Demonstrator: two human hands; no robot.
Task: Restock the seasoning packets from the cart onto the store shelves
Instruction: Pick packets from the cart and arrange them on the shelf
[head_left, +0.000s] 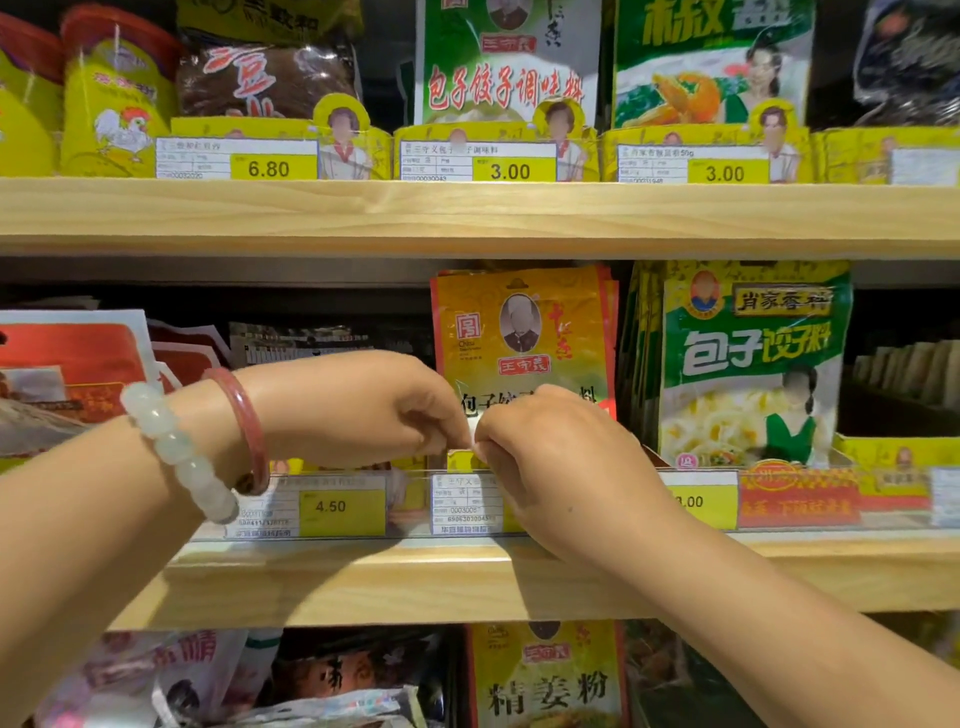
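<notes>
An orange-yellow seasoning packet (524, 332) stands upright at the front of a stack on the middle shelf, inside a yellow display box (460, 460). My left hand (358, 410), with a white bead bracelet and a red bangle on the wrist, and my right hand (561, 462) meet fingertip to fingertip at the packet's lower edge. Both have curled fingers that pinch the packet's bottom near the box's front lip. The packet's lower part is hidden behind my hands.
A green-and-yellow packet stack (753, 364) stands right of it. Red and white packets (78, 364) lie to the left. Price tags (332, 506) line the wooden shelf edge (415, 582). The upper shelf (467, 213) holds green packets (509, 62); a ginger powder packet (545, 680) sits below.
</notes>
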